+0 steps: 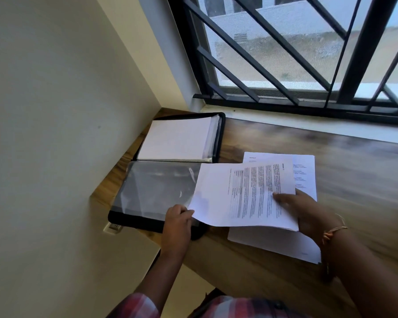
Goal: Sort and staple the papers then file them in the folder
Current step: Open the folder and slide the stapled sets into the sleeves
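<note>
A black zip folder point(218, 136) lies open at the left end of the wooden desk, with a white page on its far half and a clear plastic sleeve point(156, 187) on its near half. My right hand point(308, 214) grips a printed set of papers point(244, 193) by its right edge, thumb on top. The sheets hang lifted over the folder's near right corner. At the lower left corner of those papers, my left hand point(177, 223) pinches them. A second stack of printed papers point(303, 171) lies flat on the desk beneath. No stapler is in view.
The wooden desk point(354, 171) runs along a barred window point(296, 53). A cream wall point(55, 111) closes the left side, close to the folder. The desk's near edge cuts diagonally in front of me. A wall socket point(112, 228) sits just below the folder's near left corner.
</note>
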Available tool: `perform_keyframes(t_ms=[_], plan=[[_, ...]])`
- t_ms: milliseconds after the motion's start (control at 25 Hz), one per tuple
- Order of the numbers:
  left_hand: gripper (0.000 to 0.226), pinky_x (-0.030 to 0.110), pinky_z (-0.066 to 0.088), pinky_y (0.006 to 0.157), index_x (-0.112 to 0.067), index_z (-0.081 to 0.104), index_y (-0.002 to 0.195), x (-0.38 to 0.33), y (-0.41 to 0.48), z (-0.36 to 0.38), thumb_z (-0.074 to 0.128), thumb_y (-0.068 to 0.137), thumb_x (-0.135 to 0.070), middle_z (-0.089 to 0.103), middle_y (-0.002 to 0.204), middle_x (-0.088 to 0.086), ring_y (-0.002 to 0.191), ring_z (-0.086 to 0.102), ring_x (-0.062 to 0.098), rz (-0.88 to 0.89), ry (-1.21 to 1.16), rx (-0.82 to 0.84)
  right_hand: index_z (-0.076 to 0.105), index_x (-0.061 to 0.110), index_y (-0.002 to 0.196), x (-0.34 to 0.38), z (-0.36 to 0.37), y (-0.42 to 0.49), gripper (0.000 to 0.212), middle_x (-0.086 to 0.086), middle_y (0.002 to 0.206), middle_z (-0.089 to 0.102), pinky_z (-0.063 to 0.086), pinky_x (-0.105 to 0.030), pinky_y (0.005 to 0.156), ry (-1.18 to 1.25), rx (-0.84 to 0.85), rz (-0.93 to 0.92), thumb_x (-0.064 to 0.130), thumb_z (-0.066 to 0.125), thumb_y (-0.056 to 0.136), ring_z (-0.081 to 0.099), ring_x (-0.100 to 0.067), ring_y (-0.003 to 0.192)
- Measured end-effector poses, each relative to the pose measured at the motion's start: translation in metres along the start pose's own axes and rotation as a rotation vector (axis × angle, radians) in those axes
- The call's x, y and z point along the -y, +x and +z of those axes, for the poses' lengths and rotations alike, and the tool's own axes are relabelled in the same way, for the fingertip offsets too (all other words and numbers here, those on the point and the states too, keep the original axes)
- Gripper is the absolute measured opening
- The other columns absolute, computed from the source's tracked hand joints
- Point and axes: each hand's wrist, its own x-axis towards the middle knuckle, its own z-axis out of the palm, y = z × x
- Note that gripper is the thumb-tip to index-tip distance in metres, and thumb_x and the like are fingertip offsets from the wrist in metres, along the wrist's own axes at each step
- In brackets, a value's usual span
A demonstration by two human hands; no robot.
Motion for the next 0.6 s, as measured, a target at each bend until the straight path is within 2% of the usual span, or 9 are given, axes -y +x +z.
perform_keyframes(t_ms=[80,160,240,320,400,520,600], plan=[[0.009,0.027,0.052,0.072,-0.002,0.071,0.092,-0.003,0.000,0.003,0.069,0.088,0.005,0.056,0.091,0.001,0.086,0.047,0.010,-0.043,-0.001,0.037,0.059,0.006,0.131,-0.002,-0.002,0.000,0.034,-0.020,0.117,0.073,0.060,-0.054,0.082,0.023,0.011,0.038,-0.005,0.054,0.100,0.073,-0.041,0.101],[0.013,0.016,0.045,0.077,-0.002,0.070,0.104,-0.004,-0.001,0.007,0.060,0.097,-0.006,0.054,0.101,0.000,0.089,0.042,0.004,-0.108,-0.019,0.087,0.057,0.005,0.133,-0.003,-0.003,0.000,0.035,-0.019,0.119,0.072,0.063,-0.047,0.076,0.055,-0.010,0.023,-0.005,0.052,0.100,0.073,-0.039,0.101],[0.021,0.004,0.037,0.070,-0.001,0.070,0.113,-0.006,-0.002,0.008,0.056,0.101,-0.012,0.050,0.105,0.000,0.086,0.046,0.003,-0.160,-0.071,0.101,0.057,0.005,0.131,-0.006,-0.001,-0.002,0.032,-0.018,0.117,0.072,0.065,-0.042,0.070,0.082,-0.034,0.003,-0.004,0.052,0.101,0.074,-0.036,0.098],[0.025,-0.001,0.035,0.068,-0.003,0.069,0.120,-0.008,-0.001,0.007,0.056,0.102,-0.015,0.048,0.109,-0.002,0.087,0.049,0.003,-0.214,-0.120,0.102,0.058,0.006,0.129,-0.011,0.003,-0.004,0.029,-0.016,0.114,0.073,0.063,-0.041,0.067,0.086,-0.045,-0.010,-0.003,0.052,0.102,0.074,-0.034,0.095],[0.024,0.000,0.034,0.070,-0.005,0.069,0.121,-0.005,0.000,0.010,0.057,0.102,-0.015,0.049,0.109,-0.004,0.092,0.051,0.006,-0.235,-0.109,0.111,0.059,0.008,0.126,-0.013,0.005,-0.006,0.027,-0.015,0.112,0.073,0.061,-0.043,0.069,0.077,-0.036,-0.017,-0.003,0.052,0.102,0.073,-0.033,0.095],[0.013,0.004,0.038,0.067,-0.008,0.072,0.103,-0.001,-0.001,0.014,0.059,0.100,-0.009,0.055,0.094,-0.004,0.087,0.056,0.014,-0.256,-0.064,0.107,0.062,0.006,0.124,-0.012,-0.001,-0.004,0.028,-0.018,0.110,0.075,0.061,-0.047,0.074,0.020,0.027,0.015,-0.004,0.058,0.099,0.075,-0.038,0.095],[0.015,0.012,0.042,0.071,-0.008,0.077,0.100,0.004,-0.002,0.014,0.065,0.094,-0.001,0.059,0.086,0.001,0.086,0.057,0.019,-0.220,0.005,0.103,0.062,0.003,0.126,-0.011,-0.006,-0.002,0.032,-0.018,0.108,0.076,0.063,-0.046,0.074,-0.054,0.076,0.025,-0.006,0.063,0.095,0.075,-0.038,0.094]])
